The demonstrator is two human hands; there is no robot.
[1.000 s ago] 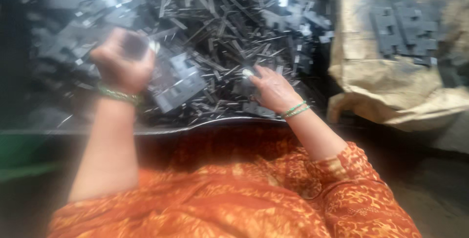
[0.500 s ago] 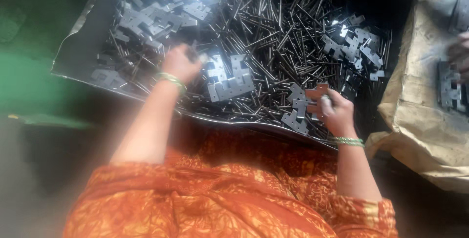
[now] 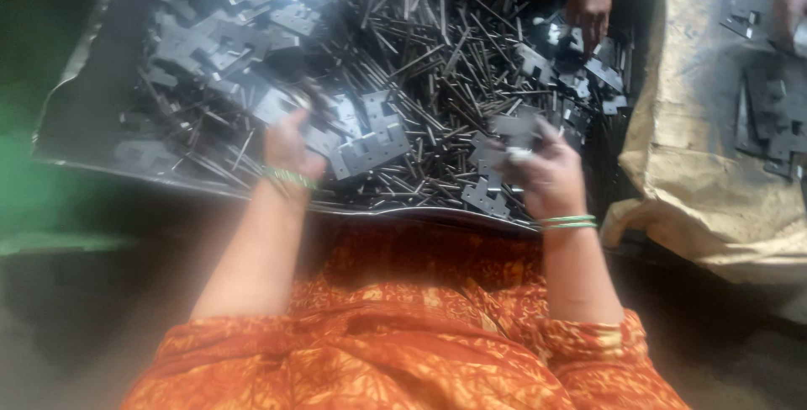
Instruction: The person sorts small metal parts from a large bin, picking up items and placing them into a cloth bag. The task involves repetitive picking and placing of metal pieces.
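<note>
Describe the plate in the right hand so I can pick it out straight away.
Start at the big metal tray heaped with thin pins and notched grey plates. At its near edge, the right hand holds one hinge plate lifted clear of the heap.

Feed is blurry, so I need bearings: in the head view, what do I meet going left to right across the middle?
Green surface → tray rim → left hand → notched metal plate → right hand → tan sack → plates on the sack.
</note>
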